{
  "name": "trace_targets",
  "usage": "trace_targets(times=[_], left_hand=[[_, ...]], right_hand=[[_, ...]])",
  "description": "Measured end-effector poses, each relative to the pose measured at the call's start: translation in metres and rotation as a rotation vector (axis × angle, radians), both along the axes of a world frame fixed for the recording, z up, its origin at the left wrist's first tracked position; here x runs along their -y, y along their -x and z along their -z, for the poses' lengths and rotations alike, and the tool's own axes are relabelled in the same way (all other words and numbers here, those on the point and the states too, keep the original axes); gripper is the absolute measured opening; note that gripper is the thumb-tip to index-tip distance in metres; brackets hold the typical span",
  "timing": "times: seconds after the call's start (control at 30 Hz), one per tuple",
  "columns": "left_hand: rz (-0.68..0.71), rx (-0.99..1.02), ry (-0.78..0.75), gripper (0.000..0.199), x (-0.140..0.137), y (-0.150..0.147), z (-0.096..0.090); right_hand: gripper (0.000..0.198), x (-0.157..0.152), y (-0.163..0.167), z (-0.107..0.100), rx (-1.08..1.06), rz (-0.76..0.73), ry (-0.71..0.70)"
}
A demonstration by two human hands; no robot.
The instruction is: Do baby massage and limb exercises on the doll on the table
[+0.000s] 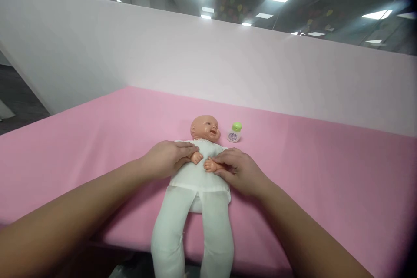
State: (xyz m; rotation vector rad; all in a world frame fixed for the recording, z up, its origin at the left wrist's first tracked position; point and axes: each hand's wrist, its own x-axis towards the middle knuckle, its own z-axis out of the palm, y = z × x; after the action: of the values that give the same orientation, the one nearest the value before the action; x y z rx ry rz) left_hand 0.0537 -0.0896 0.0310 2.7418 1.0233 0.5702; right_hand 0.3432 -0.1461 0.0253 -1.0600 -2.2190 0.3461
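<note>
A baby doll (200, 182) in white cloth lies on its back on the pink surface, its head away from me and its legs hanging over the near edge. My left hand (167, 158) is closed around the doll's arm on the left, with the small plastic hand (196, 157) showing past my fingertips. On the other side, my right hand (243, 170) pinches the doll's other arm near the wrist. That plastic hand (210, 165) rests over the doll's chest, close to the first one. The doll's sleeves are mostly hidden under my hands.
A small bottle (234, 133) with a green cap stands beside the doll's head, to the right. Pink covering (312, 173) spreads over the table. Behind it rises a white panel (208, 61), with a glass wall reflecting ceiling lights above.
</note>
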Motion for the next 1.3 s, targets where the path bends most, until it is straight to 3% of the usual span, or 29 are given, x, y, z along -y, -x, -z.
trace_targets(times=[0.17, 0.4, 0.5, 0.6, 0.67, 0.8, 0.9, 1.0, 1.13, 1.3], left_hand=[[-0.041, 0.137, 0.015, 0.043, -0.003, 0.001, 0.004], [-0.485, 0.582, 0.154, 0.052, -0.026, 0.025, 0.003], [-0.618, 0.689, 0.256, 0.055, -0.045, 0.045, 0.002], [-0.738, 0.714, 0.402, 0.052, -0.062, 0.060, 0.008], [-0.758, 0.719, 0.519, 0.044, -0.071, 0.066, 0.015], [-0.687, 0.730, 0.637, 0.041, -0.080, 0.070, 0.027], [-0.620, 0.763, 0.580, 0.048, -0.078, 0.068, 0.028], [-0.503, 0.766, 0.416, 0.056, -0.065, 0.059, 0.019], [-0.371, 0.554, 0.116, 0.051, -0.033, 0.032, 0.003], [-0.048, 0.178, -0.084, 0.042, -0.005, 0.003, -0.002]], right_hand=[[0.030, -0.003, -0.006, 0.004, -0.053, 0.077, 0.076], [0.054, -0.032, -0.044, 0.021, -0.621, 0.316, 0.169], [0.066, -0.047, -0.064, 0.030, -0.758, 0.433, 0.186], [0.069, -0.057, -0.081, 0.041, -0.755, 0.579, 0.271], [0.061, -0.061, -0.089, 0.047, -0.599, 0.674, 0.351], [0.048, -0.063, -0.096, 0.052, -0.262, 0.754, 0.390], [0.051, -0.060, -0.093, 0.047, -0.288, 0.756, 0.347], [0.063, -0.052, -0.079, 0.036, -0.418, 0.722, 0.167], [0.064, -0.032, -0.043, 0.020, -0.412, 0.451, -0.021], [0.028, -0.009, -0.005, 0.009, -0.148, 0.093, -0.089]])
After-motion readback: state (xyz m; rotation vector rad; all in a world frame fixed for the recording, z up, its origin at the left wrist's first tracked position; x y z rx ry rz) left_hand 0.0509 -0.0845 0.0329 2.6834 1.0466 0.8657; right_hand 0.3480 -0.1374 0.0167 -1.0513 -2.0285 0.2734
